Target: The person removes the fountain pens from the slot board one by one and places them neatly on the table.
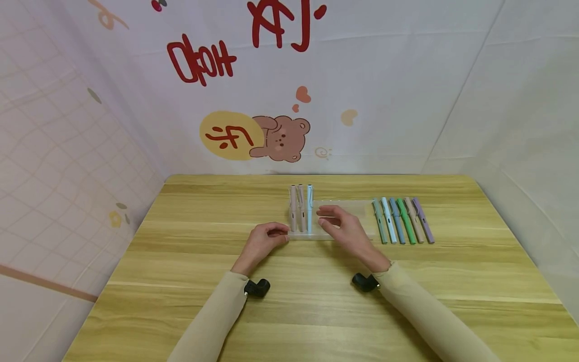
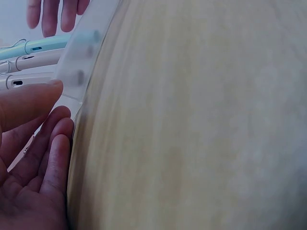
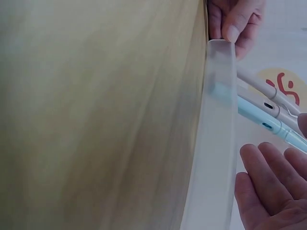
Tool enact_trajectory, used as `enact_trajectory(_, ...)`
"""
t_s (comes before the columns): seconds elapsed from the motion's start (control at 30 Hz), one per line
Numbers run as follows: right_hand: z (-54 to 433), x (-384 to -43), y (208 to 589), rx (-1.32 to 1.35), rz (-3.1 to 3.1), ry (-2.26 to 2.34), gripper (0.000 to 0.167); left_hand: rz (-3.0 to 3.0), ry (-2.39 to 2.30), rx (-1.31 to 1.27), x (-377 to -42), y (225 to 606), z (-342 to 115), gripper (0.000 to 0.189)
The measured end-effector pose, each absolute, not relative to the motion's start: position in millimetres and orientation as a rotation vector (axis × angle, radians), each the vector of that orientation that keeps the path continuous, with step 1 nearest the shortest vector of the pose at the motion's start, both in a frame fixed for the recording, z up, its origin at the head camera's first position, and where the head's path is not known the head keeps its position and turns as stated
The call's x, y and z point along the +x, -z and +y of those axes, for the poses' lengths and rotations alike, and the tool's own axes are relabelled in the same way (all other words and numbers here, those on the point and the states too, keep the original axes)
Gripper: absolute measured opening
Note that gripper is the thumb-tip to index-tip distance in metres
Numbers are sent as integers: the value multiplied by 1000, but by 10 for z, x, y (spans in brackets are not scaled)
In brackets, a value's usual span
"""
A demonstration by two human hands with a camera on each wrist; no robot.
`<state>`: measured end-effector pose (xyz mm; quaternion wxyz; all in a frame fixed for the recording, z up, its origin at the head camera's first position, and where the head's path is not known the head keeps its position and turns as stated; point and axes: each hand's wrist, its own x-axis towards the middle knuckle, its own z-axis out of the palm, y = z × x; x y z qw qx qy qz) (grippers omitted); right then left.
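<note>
A clear plastic tray lies on the table, with its low front wall facing me. My left hand pinches the tray's left front corner, thumb on top in the left wrist view. Two dusty-pink pens and a light blue pen stand side by side in the tray's left part, clips showing. My right hand hovers over the tray just right of the light blue pen, fingers loosely bent and apart from it. In the right wrist view, nothing is between the right hand's fingers.
Right of the tray, several capped pens lie in a row: a grey-green one, a pale blue one, a blue one, a green one, a brownish one and a purple one. A printed cloth wall stands behind the wooden table.
</note>
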<state>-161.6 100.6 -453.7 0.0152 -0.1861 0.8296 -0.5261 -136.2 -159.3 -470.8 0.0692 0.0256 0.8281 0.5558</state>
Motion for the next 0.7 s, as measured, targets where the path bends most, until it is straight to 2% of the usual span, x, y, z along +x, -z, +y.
enact_trajectory(0.7, 785, -1729, 4544, -503, 2586, 1518, 40, 2481, -1682, 78, -1384, 4689, -1604, 17)
